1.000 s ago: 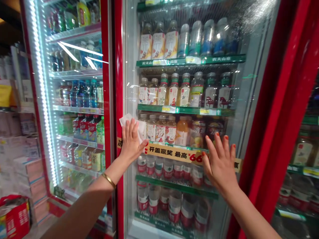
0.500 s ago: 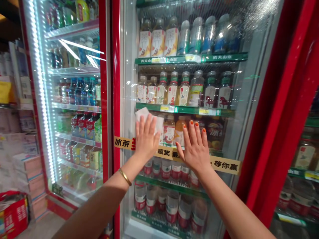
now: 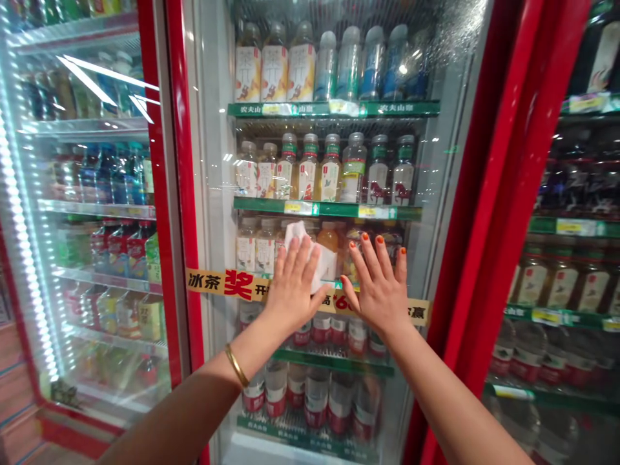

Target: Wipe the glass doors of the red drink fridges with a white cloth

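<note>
your left hand (image 3: 293, 284) presses spread fingers on a white tissue (image 3: 296, 231) against the glass door (image 3: 210, 148), right hand (image 3: 378, 290) spread flat beside it; only palm pressure seems to hold it, so easing off could drop it.

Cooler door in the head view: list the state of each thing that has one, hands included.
left hand, flat, fingers spread, pressing the wipe
white wipe, crumpled against the glass
right hand, open, fingers spread, flat against the glass
glass door, shut as far as shown
plastic bottles, upright, capped, on green-edged shelves
yellow promotional strip, stuck across the glass
LED strip, lit, on the neighbouring door
</note>
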A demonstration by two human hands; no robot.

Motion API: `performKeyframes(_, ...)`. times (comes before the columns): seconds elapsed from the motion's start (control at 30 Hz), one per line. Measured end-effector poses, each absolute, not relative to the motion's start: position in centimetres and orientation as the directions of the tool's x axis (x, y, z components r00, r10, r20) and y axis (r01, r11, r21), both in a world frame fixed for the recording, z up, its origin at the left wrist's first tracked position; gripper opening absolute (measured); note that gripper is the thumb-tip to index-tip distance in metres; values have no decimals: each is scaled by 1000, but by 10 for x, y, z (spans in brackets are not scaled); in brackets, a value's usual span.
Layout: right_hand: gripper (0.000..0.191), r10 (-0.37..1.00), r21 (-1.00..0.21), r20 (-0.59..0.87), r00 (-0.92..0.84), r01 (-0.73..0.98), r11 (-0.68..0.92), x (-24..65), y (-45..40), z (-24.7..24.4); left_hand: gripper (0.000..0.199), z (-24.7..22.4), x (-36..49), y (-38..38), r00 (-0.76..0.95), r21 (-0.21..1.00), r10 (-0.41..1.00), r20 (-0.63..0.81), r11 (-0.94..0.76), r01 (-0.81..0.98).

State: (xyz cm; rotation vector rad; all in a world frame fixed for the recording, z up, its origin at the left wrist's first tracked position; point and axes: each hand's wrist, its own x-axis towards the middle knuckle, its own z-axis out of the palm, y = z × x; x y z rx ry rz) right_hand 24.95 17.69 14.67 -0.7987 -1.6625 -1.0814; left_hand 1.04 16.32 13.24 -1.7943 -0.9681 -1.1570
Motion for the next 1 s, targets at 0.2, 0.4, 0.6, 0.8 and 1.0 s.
performKeyframes(0.2,88,39,311,933,-356,859,407,267,173,130,94,124,-25,162,314,-234,168,934,-375,897)
performKeyframes(0.4,93,-6,234,969,-247,910,342,276,175,113,92,164,35,169,377,-277,130,917,-471,838)
performKeyframes(0.6,94,-6,235,968,-250,901,365,273,174,112,86,146,22,162,523,-405,160,837,-460,790)
performKeyframes(0.8,95,-71,162,987,-145,900,405,276,176,108,81,185,69,169,425,-322,143,894,-453,831)
performKeyframes(1.0,92,-80,133,991,-109,889,438,275,177,107,68,166,47,166,712,-547,168,682,-529,649)
